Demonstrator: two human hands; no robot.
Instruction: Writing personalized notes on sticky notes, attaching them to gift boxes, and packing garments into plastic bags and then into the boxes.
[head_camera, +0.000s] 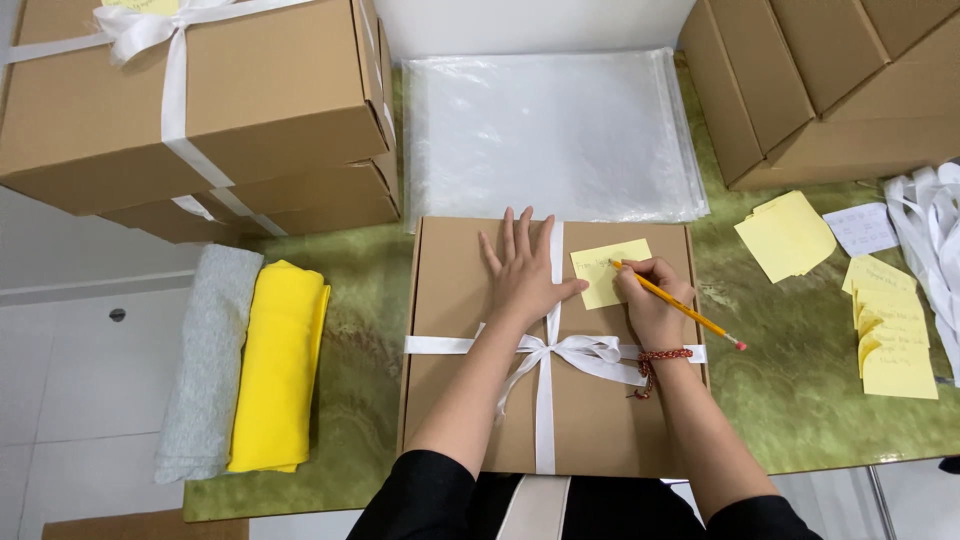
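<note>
- Writing on the yellow sticky note (610, 272) stuck to the lid of the flat cardboard box (460, 380), near its far right corner.
- My right hand (652, 300) is closed around the pencil (680, 308), tip on the note's upper edge.
- My left hand (524, 270) lies flat and open, fingers spread, holding nothing, pressing the lid just left of the note.
- To do it well, I reckon: keep the left palm down so the box doesn't slide, use light pressure, and stay off the white ribbon (545, 400).
- The ribbon's bow (575, 352) sits just under my right wrist and could snag.
- Around on the bench (800, 400):
  - clear plastic bags (550, 130) beyond the box
  - tied boxes (200, 110) far left
  - grey cloth (210, 360) and yellow cloth (280, 370) left
  - loose notes (890, 330) right
</note>
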